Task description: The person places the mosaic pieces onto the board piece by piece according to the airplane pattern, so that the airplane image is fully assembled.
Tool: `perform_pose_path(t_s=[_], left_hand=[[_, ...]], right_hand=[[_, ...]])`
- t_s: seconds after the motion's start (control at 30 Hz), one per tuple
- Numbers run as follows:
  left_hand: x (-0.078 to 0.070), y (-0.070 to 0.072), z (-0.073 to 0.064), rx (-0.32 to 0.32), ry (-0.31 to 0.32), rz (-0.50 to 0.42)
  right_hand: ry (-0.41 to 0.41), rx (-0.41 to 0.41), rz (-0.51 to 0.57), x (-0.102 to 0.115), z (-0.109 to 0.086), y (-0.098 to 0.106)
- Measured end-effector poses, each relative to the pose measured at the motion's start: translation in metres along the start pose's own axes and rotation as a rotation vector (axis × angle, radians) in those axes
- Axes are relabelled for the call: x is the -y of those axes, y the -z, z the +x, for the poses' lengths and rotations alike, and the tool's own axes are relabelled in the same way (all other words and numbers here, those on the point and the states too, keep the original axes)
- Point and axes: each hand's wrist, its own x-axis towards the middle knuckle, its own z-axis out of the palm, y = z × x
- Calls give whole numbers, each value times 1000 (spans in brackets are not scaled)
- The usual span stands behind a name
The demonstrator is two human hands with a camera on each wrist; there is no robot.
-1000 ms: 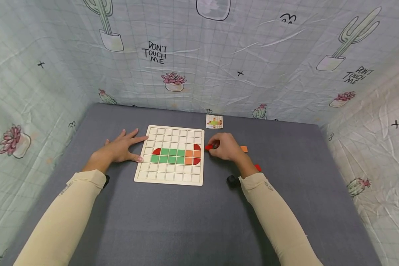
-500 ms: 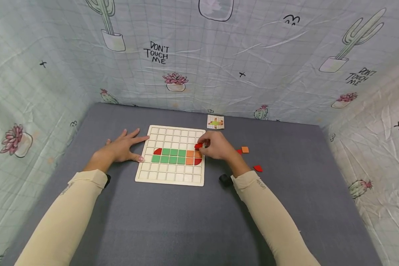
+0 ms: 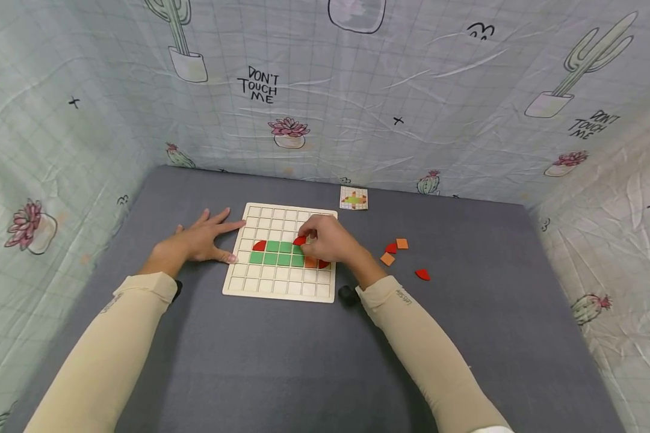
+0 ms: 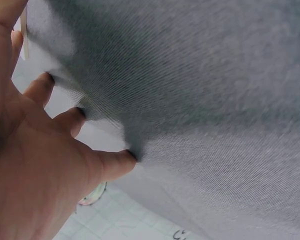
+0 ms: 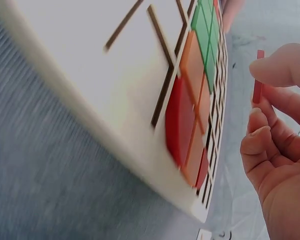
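Observation:
My right hand pinches a red quarter-round tile above the middle of a cream grid board. In the right wrist view the pinched tile stands on edge between thumb and finger, apart from the board. Green square tiles, orange squares and red rounded tiles lie in the grid; the right hand covers some of them. My left hand rests on the table with fingers spread, thumb and index tip at the board's left edge. The left wrist view shows its fingertips pressing the cloth.
Right of the board lie loose orange squares and red tiles on the grey tabletop. A small pattern card stands behind the board's right corner. Printed fabric walls enclose the table.
My right hand has carried the red tile leftward, from beside the board to over its middle. Loose tiles once behind the right arm now show. The left hand stays put.

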Motion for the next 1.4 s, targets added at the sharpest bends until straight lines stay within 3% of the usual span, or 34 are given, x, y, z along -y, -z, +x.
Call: perform_pose_path(t_s=[0.33, 1.07, 1.4], left_hand=[[2, 3, 3, 48, 5, -15], [1, 0, 3, 35, 0, -8], [-1, 1, 0, 31, 5, -15]], right_hand=[[13, 34, -49, 18, 15, -15], [77, 43, -45, 41, 40, -50], [68, 63, -82, 49, 48, -61]])
